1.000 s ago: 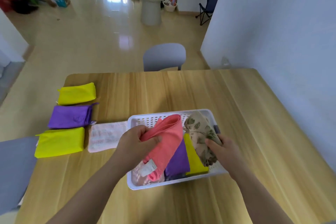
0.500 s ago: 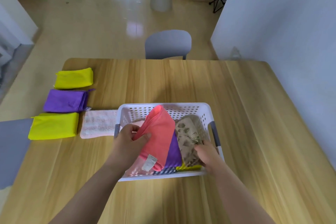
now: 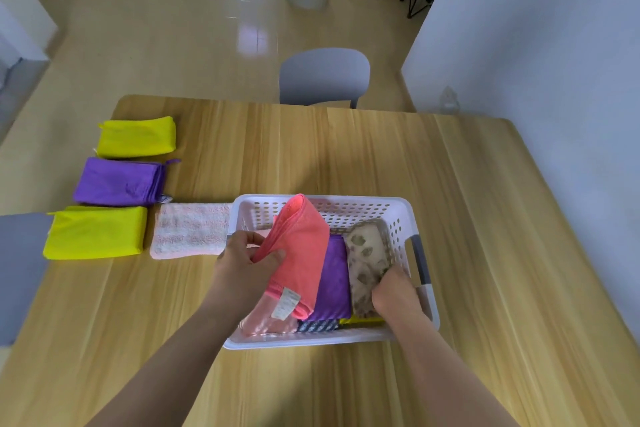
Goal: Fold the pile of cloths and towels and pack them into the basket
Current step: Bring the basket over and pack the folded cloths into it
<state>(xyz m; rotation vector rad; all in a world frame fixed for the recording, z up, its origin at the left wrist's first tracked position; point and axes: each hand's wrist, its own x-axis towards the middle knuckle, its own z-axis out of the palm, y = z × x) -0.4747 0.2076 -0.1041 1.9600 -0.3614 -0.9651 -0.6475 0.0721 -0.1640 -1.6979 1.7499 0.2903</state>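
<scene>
Head view: your left hand (image 3: 242,260) pinches the coral towel (image 3: 301,253) by its folded edge over the basket (image 3: 346,208), mid-surface toward the near edge. Your right hand (image 3: 394,291) curls round the leaf-print cloth (image 3: 365,250) inside. Both look light and floppy, so grip across the folds.

Two arms are in shot, and both are seen bare. The left forearm (image 3: 194,340) is uncovered from the wrist right down to the bottom edge, and the same is seen of the right forearm (image 3: 446,378). The left hand (image 3: 242,260) is shown from the back, with knuckles and thumb plainly made out. The right hand (image 3: 394,295) is shown from the back too, its fingertips hidden. Everything above the elbows is cut off by the frame.
</scene>
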